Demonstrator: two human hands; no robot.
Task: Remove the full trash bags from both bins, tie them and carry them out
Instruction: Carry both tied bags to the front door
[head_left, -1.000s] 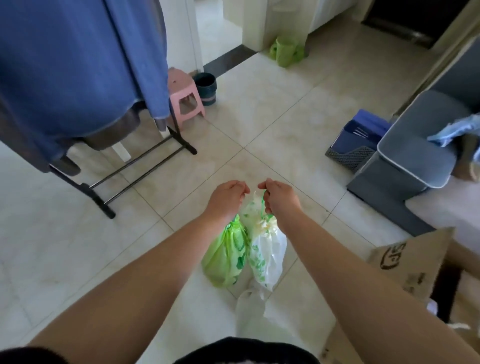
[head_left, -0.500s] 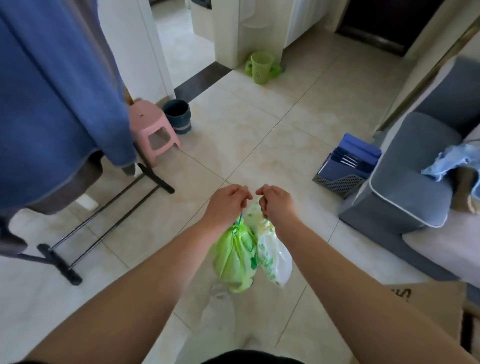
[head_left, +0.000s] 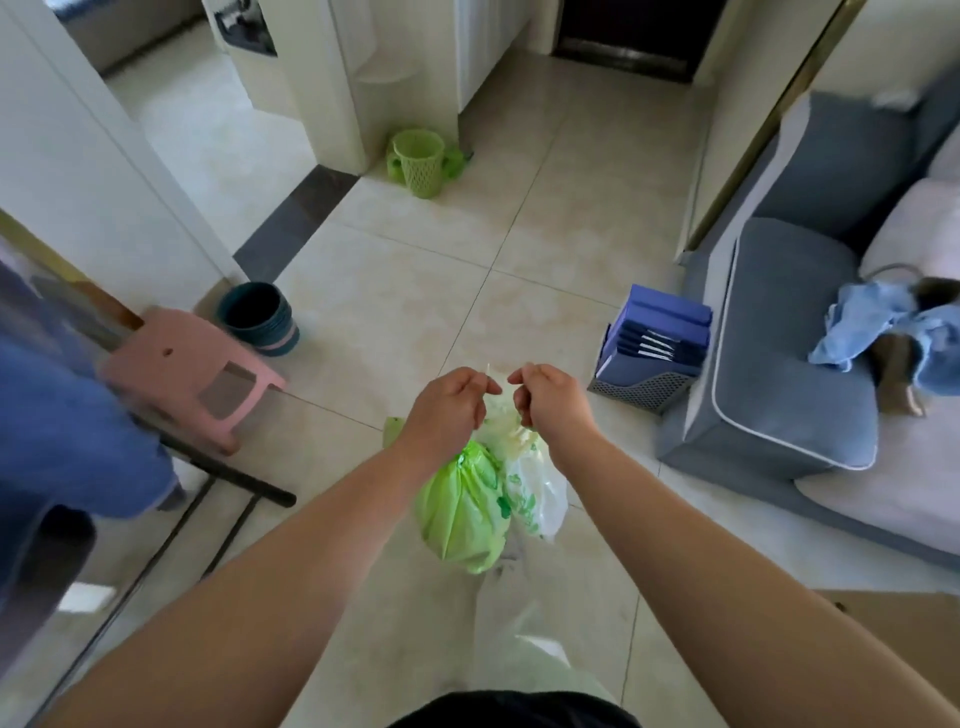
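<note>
Just below the chest, above the tiled floor (head_left: 405, 291), the green bag (head_left: 460, 512) (neck already gathered shut) hangs from the curled left hand (head_left: 449, 410), touching the white printed bag (head_left: 537, 493) under the right hand (head_left: 553, 402). Both hands pinch the white bag's loose top ends between thumb and fingertips, so knotting seems the step: cross the ends, pull snug low on the neck, keep the green bag hooked. Farther off stand the teal bin (head_left: 260, 317) and green bin (head_left: 418, 161), the dark doorway (head_left: 623, 26) beyond.
</note>
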